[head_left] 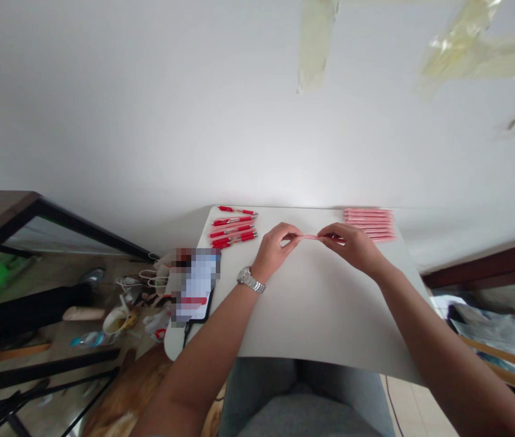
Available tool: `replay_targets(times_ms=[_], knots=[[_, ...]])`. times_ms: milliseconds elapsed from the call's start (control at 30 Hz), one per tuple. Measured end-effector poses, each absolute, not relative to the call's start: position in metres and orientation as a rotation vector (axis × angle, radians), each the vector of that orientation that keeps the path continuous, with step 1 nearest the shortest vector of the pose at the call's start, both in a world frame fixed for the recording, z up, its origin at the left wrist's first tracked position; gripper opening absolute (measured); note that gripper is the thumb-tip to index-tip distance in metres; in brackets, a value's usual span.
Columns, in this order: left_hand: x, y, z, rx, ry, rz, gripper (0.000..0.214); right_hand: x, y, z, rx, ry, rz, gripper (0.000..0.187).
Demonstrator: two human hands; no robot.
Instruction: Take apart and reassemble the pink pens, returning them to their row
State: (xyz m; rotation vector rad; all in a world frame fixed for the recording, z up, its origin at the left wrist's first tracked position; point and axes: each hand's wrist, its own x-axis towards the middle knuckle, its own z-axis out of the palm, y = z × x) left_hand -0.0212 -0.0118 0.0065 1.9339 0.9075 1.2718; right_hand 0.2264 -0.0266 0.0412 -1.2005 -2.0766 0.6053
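Observation:
Above the white table [325, 303], both hands hold the two ends of a slim pink stick [310, 237], level between them; it resembles a pen refill, but its exact kind does not show. My left hand [279, 240], with a metal watch [251, 280] on its wrist, pinches the left end between thumb and fingers. The right end is pinched in my right hand [346, 243]. Several similar pink sticks [369, 216] lie in a neat row at the back right, partly behind my right hand. Several red pens [234, 230] are spread at the back left.
A phone [198, 291] with a cable lies at the table's left edge. A white wall rises behind the table. Cups and bags clutter the floor at left, near a dark-framed table [2, 212]. Brown fur [125, 394] shows at lower left. Plastic-wrapped items [503, 340] are at right.

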Motion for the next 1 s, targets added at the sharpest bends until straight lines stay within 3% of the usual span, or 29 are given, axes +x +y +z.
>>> replay_targets(times_ms=[467,1000], knots=[[-0.020,-0.012,0.004,1.956,0.968,1.224,0.008,0.260,-0.025,0.035,-1.223,-2.150,0.413,0.022],[-0.022,-0.009,-0.001,1.901,1.063,1.220,0.018,0.349,-0.013,0.028,-1.461,-2.014,0.109,0.023]])
